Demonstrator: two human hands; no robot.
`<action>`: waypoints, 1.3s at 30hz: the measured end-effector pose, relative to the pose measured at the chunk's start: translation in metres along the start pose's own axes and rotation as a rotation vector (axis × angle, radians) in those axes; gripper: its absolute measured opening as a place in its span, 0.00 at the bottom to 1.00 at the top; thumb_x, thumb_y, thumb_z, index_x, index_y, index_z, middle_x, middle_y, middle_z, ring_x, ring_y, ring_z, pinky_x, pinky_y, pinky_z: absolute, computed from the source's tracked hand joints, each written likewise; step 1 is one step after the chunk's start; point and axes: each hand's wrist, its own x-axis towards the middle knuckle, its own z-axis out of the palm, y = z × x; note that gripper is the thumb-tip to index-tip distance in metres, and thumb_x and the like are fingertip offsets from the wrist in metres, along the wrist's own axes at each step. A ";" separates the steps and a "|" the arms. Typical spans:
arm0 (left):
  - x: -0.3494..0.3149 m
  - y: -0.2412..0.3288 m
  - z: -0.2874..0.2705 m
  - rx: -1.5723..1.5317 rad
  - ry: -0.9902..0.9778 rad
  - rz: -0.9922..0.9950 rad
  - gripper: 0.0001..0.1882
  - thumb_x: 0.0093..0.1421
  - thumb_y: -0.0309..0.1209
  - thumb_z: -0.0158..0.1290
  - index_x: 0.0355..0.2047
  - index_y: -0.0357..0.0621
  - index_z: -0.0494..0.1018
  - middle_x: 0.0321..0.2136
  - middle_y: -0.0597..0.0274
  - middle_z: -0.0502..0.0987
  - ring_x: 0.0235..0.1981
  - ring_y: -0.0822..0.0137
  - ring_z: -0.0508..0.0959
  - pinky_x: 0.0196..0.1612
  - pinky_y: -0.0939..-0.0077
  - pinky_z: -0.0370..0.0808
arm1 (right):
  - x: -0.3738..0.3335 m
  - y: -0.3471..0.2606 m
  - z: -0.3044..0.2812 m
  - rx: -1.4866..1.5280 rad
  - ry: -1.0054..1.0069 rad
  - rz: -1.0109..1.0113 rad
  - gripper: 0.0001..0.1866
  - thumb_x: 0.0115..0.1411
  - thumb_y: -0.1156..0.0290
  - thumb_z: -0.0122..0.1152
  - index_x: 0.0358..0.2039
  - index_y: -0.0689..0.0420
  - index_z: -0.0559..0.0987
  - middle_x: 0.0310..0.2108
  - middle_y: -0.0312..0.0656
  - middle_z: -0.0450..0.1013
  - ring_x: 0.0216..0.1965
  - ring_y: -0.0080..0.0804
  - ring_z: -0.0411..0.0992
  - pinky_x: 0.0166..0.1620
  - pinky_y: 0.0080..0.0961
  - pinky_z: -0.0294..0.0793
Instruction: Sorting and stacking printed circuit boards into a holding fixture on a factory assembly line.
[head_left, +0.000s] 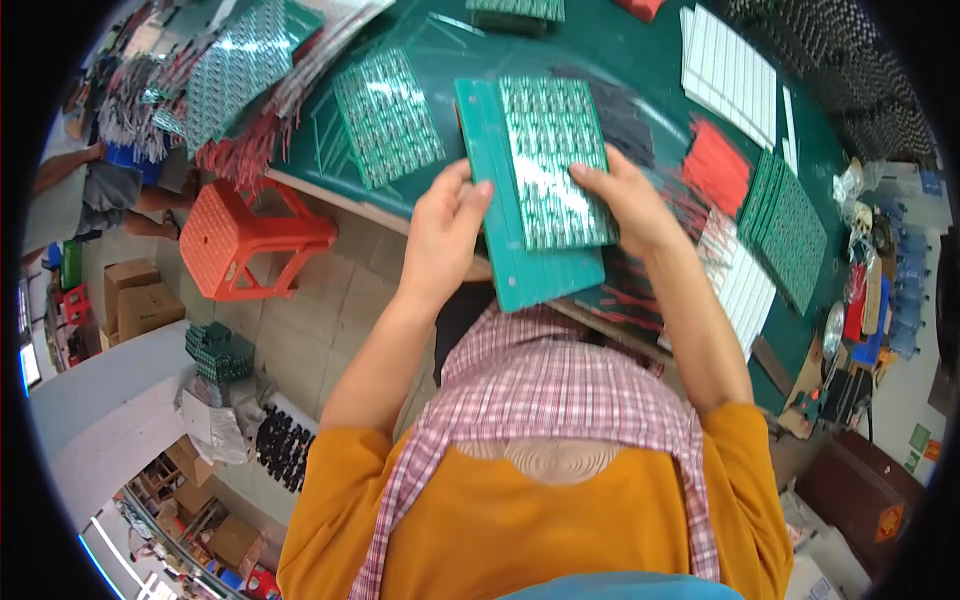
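Observation:
My left hand (pixel 442 225) is closed on the left edge of a flat teal plate (pixel 488 190), thumb on top. Over the plate's right part lies a panel of small green circuit boards (pixel 548 120), its columns of solder points shining. My right hand (pixel 632 200) grips that panel by its right edge, the thumb pressed on its face and the other fingers hidden beneath. Both pieces are held above the near edge of the green worktable (pixel 460 45). Left of them, another circuit board panel (pixel 388 118) lies flat on the table.
Right of my hands lie red wires (pixel 715 165), a stack of circuit board panels (pixel 785 230) and white strip sheets (pixel 730 75). Bundled wires and a large panel (pixel 240 70) crowd the left end. An orange stool (pixel 225 240) stands by the table; a person's legs show beyond it.

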 end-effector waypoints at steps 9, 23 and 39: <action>0.004 0.042 0.000 -0.136 0.040 0.043 0.10 0.59 0.30 0.53 0.37 0.35 0.71 0.25 0.67 0.74 0.25 0.80 0.72 0.28 0.86 0.69 | -0.034 -0.029 0.044 0.089 -0.054 -0.190 0.24 0.57 0.71 0.60 0.52 0.64 0.64 0.43 0.43 0.72 0.41 0.26 0.72 0.45 0.24 0.73; 0.063 0.055 -0.052 0.516 0.397 0.348 0.15 0.57 0.32 0.55 0.41 0.38 0.69 0.32 0.60 0.75 0.32 0.71 0.74 0.39 0.80 0.70 | -0.037 -0.034 0.043 0.253 0.031 -0.297 0.24 0.58 0.72 0.57 0.54 0.62 0.63 0.43 0.42 0.71 0.41 0.28 0.72 0.45 0.27 0.73; 0.019 0.135 -0.025 0.861 -0.189 0.517 0.12 0.45 0.13 0.46 0.31 0.35 0.73 0.25 0.55 0.73 0.28 0.64 0.75 0.33 0.78 0.70 | -0.101 -0.136 0.070 -1.570 0.088 -0.797 0.33 0.40 0.72 0.71 0.49 0.64 0.70 0.47 0.44 0.72 0.50 0.35 0.69 0.52 0.27 0.66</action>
